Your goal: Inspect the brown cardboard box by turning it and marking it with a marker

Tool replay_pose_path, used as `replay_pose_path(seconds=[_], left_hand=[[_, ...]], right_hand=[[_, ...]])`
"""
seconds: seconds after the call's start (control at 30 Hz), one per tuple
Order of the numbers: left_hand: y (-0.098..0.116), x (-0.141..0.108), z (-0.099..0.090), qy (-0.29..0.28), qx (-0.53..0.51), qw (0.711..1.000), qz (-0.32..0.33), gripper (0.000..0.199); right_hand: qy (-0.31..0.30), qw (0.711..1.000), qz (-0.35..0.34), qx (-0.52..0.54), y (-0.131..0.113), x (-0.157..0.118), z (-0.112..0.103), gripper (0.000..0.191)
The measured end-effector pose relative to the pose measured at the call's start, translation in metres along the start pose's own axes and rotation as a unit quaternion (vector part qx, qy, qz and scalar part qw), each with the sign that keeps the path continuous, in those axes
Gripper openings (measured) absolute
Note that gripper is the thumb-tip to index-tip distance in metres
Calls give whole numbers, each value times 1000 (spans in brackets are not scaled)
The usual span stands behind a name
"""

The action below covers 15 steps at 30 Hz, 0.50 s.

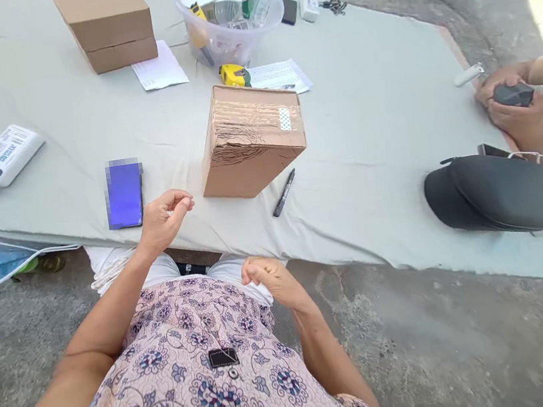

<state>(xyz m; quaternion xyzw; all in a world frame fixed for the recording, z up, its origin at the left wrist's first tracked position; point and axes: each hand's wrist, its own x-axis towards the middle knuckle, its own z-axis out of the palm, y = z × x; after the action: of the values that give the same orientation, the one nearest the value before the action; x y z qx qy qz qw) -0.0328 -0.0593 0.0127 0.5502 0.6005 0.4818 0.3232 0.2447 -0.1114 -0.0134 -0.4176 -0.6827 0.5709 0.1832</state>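
My left hand [163, 221] is over the table's near edge, its fingers curled together with nothing in them, between a phone [124, 193] with a lit blue screen and a cardboard box [251, 140]. The box stands upright, with brown tape and dark scribbled lines on it and a small patterned sticker. My right hand [273, 280] is above my lap, just off the table edge, fingers curled in and holding nothing visible. A black marker [284, 193] lies on the cloth right of the box. Neither hand touches the box.
Another cardboard box [114, 37], a plastic tub [231, 34] and a yellow tape measure [234, 75] are farther back. A power bank [9, 154] with a white cable is at left. At right are a black case [499, 191] and another person's hands holding a dark object [513, 95].
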Motion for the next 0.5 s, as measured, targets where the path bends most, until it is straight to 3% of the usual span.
replay_pose_path(seconds=[0.13, 0.33, 0.43, 0.5], left_hand=[[-9, 0, 0, -1, -11, 999, -31, 19], [-16, 0, 16, -28, -27, 999, -30, 23], [-16, 2, 23, -33, -20, 999, 2, 22], [-13, 4, 25, -36, -15, 999, 21, 21]], right_hand=[[-8, 993, 57, -100, 24, -19, 24, 21], [26, 961, 123, -246, 59, -49, 51, 43], [12, 959, 89, -268, 55, -59, 52, 38], [-1, 966, 23, -256, 40, -62, 40, 28]])
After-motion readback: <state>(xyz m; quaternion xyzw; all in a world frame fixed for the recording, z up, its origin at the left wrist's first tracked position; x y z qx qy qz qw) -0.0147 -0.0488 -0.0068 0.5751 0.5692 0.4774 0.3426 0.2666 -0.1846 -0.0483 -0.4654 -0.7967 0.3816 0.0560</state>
